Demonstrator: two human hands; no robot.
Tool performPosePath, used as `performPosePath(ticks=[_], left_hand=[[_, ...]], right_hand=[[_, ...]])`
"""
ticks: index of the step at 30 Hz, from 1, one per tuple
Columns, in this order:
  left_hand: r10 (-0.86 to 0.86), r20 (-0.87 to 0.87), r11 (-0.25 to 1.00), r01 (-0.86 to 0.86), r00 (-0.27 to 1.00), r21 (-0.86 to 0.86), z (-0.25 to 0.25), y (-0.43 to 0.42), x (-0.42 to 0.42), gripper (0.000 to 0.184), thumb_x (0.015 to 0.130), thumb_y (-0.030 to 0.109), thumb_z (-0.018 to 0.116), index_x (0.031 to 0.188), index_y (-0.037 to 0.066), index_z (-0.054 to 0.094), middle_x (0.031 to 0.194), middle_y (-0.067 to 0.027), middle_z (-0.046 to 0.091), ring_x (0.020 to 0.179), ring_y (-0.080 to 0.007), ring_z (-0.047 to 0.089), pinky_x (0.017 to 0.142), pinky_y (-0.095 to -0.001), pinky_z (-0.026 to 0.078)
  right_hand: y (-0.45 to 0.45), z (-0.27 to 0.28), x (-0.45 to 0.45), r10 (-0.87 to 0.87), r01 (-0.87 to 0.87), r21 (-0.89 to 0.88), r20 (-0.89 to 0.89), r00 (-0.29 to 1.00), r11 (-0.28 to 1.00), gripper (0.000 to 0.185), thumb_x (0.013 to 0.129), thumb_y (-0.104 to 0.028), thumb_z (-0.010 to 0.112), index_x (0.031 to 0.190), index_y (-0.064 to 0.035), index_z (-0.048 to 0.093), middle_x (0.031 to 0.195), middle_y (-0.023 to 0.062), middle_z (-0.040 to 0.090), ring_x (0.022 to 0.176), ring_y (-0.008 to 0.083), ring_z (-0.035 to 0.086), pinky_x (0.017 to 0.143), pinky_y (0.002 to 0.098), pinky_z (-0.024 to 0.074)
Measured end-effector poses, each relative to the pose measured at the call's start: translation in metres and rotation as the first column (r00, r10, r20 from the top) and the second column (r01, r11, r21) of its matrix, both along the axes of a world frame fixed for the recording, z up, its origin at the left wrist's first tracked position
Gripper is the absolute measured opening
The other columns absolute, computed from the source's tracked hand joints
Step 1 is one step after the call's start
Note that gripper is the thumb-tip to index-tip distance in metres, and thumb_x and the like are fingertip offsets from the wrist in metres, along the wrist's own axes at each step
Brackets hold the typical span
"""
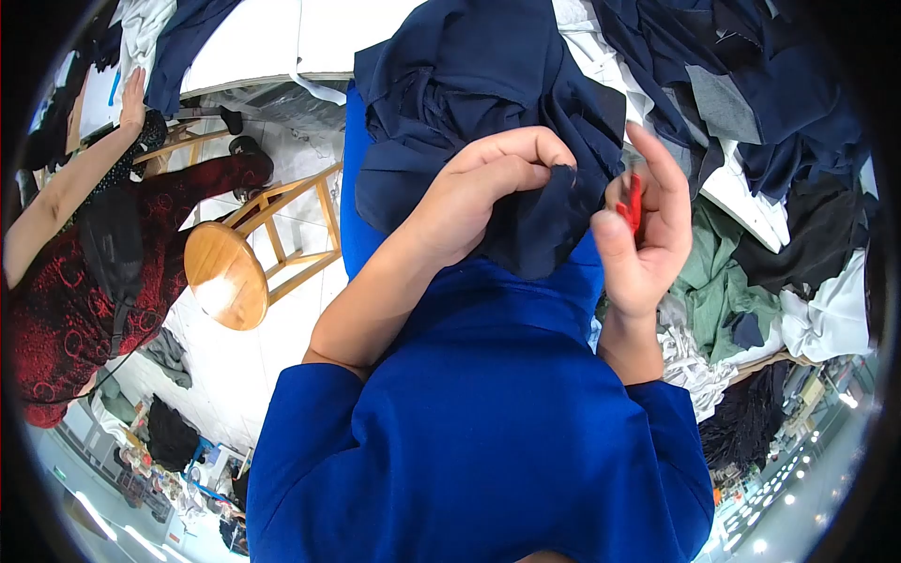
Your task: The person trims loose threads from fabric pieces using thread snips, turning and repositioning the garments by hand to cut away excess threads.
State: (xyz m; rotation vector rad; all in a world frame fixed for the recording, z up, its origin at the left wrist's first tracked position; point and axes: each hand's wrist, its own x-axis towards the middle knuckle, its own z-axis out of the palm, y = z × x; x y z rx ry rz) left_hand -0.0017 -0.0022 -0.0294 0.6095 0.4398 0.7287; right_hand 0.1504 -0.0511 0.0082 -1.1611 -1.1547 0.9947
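Observation:
My left hand [479, 188] is closed in a pinch on the edge of a dark navy piece of cloth [469, 70]. The cloth is bunched over my lap and the table edge, with part of it hanging below my fingers. Just right of that edge, my right hand [648, 235] holds a small red tool [634, 203] against its palm. Thumb and index finger of this hand are spread apart. Most of the tool is hidden by the fingers, so its exact kind does not show.
A round wooden stool [225, 277] stands at the left. Beyond it is another person in patterned red trousers [94, 300], one arm [84, 188] stretched to a table. Navy fabric [807, 103] is heaped at the upper right, above green cloth [718, 281] and white cloth [831, 314].

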Motion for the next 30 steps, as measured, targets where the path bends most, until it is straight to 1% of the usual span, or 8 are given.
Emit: performPosePath(ticks=[4,7,10,14,16,20,26,30], left_hand=[[-0.121,0.07,0.985,0.129,0.99,-0.114,-0.001,-0.004,0.004,0.019,0.084,0.005,0.04,0.085,0.0,0.058,0.081,-0.0002,0.057,0.076,-0.0051,0.051,0.071,-0.0198,0.041],[-0.217,0.205,0.976,0.217,0.954,0.024,-0.011,-0.012,0.004,0.017,0.082,0.004,0.04,0.083,-0.001,0.057,0.081,-0.001,0.056,0.076,-0.0066,0.051,0.071,-0.0197,0.041],[-0.139,0.107,0.986,0.147,0.985,-0.073,0.01,-0.01,0.004,0.011,0.075,0.009,0.04,0.072,0.001,0.047,0.076,-0.0061,0.048,0.07,-0.0132,0.043,0.065,-0.0234,0.034],[-0.126,0.147,0.984,0.142,0.981,-0.104,-0.006,-0.004,0.001,0.017,0.082,0.005,0.041,0.085,-0.001,0.057,0.081,-0.0016,0.056,0.077,-0.0075,0.052,0.072,-0.0201,0.041],[-0.105,0.116,0.986,0.118,0.988,-0.115,0.002,-0.005,0.001,0.017,0.083,0.006,0.041,0.087,-0.001,0.056,0.082,-0.0012,0.056,0.078,-0.0071,0.051,0.073,-0.0198,0.04],[-0.238,0.174,0.971,0.235,0.956,0.038,-0.003,-0.012,0.001,0.017,0.085,0.005,0.04,0.088,-0.001,0.056,0.084,-0.0005,0.056,0.08,-0.006,0.05,0.074,-0.02,0.039],[-0.142,0.007,0.99,0.142,0.99,0.0,0.006,-0.002,-0.007,0.019,0.082,0.013,0.044,0.089,-0.002,0.054,0.088,-0.0044,0.055,0.083,-0.0109,0.05,0.077,-0.0221,0.038],[-0.087,0.013,0.994,0.086,0.996,0.062,0.002,0.0,-0.009,0.015,0.084,0.005,0.041,0.089,0.0,0.055,0.086,-0.0003,0.054,0.082,-0.007,0.049,0.077,-0.0209,0.038]], right_hand=[[0.003,-0.017,-0.001,0.043,-0.051,0.054,0.131,0.99,0.997,0.01,0.082,0.001,0.063,0.092,0.0012,0.06,0.076,0.0051,0.062,0.062,0.0064,0.055,0.057,0.0181,0.0441],[0.02,-0.032,0.007,-0.299,0.267,-0.143,-0.299,0.906,0.953,0.011,0.09,-0.011,0.057,0.087,-0.0001,0.057,0.062,-0.0015,0.05,0.05,0.0034,0.04,0.046,0.0189,0.0307],[0.026,-0.034,0.021,-0.233,0.251,-0.008,-0.393,0.889,0.968,0.022,0.096,-0.015,0.045,0.085,0.0016,0.055,0.054,-0.0057,0.035,0.046,0.0032,0.028,0.043,0.0221,0.0201],[0.005,-0.027,0.008,0.121,-0.114,0.067,-0.115,0.986,0.991,0.027,0.089,-0.012,0.057,0.106,0.0081,0.056,0.065,-0.0003,0.052,0.056,0.0039,0.045,0.049,0.0169,0.0323],[0.005,-0.018,-0.003,0.099,-0.11,0.106,0.103,0.99,0.988,0.012,0.085,-0.002,0.058,0.095,0.0048,0.059,0.074,0.0045,0.06,0.065,0.0073,0.055,0.058,0.0161,0.0404],[0.014,-0.023,-0.002,-0.3,0.257,-0.171,-0.306,0.904,0.951,0.018,0.093,-0.013,0.051,0.084,0.0019,0.057,0.059,-0.0034,0.044,0.05,0.0023,0.034,0.046,0.0196,0.0236],[-0.001,-0.021,-0.001,-0.043,0.018,-0.225,-0.111,0.993,0.974,0.039,0.097,-0.031,0.041,0.108,0.0027,0.059,0.064,-0.0029,0.048,0.052,0.0019,0.036,0.047,0.0167,0.0243],[-0.006,-0.015,-0.011,0.012,-0.03,-0.134,-0.138,0.99,0.99,0.024,0.089,-0.005,0.056,0.111,0.0038,0.059,0.083,0.0036,0.058,0.072,0.0062,0.052,0.065,0.017,0.0389]])
